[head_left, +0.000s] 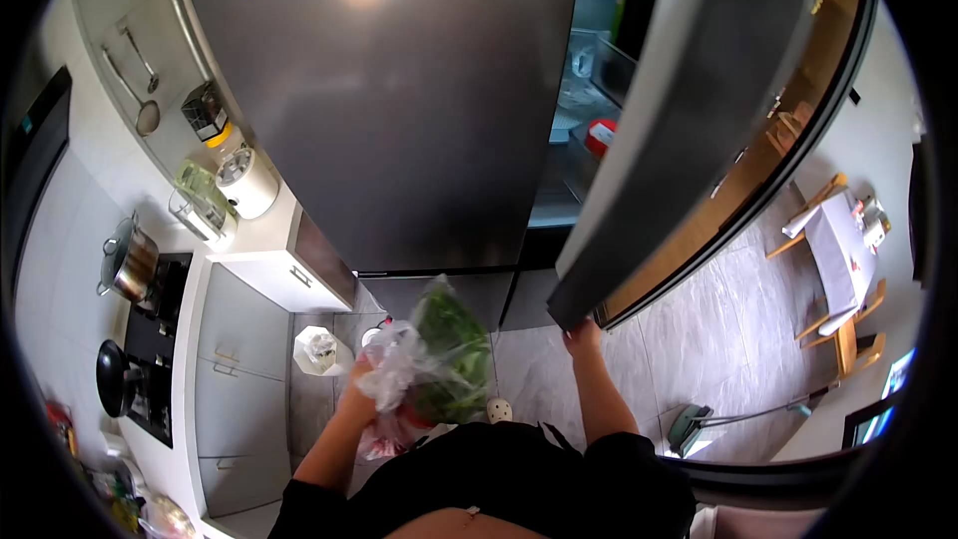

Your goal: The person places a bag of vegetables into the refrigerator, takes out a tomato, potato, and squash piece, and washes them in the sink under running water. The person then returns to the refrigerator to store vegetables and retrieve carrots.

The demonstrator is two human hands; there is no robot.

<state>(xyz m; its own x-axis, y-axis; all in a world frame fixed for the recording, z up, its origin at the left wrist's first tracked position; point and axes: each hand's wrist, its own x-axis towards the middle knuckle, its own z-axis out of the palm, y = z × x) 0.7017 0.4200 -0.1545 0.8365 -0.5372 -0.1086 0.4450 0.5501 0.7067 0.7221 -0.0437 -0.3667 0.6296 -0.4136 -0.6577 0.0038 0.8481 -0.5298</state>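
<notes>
My left hand (356, 397) is closed around the gathered tops of plastic bags. One clear bag of green leafy vegetables (447, 349) hangs in front of my body, and a whitish crumpled bag (395, 364) bunches at my fingers. Below it shows a bag with something pinkish red (381, 436), its contents unclear. My right hand (582, 337) grips the lower edge of the open refrigerator door (689, 130); the door hides some of its fingers. Through the gap, the lit refrigerator interior (559, 210) shows shelves, a dark bottle (634, 15) and a red-lidded item (600, 136).
The other grey refrigerator door (399, 120) is closed. At left, a counter (284, 225) holds a white appliance (246, 183) and glass pitchers (200, 210); a pot (130, 258) stands by the stove. A white bin (321, 351) and a broom with dustpan (689, 427) are on the floor.
</notes>
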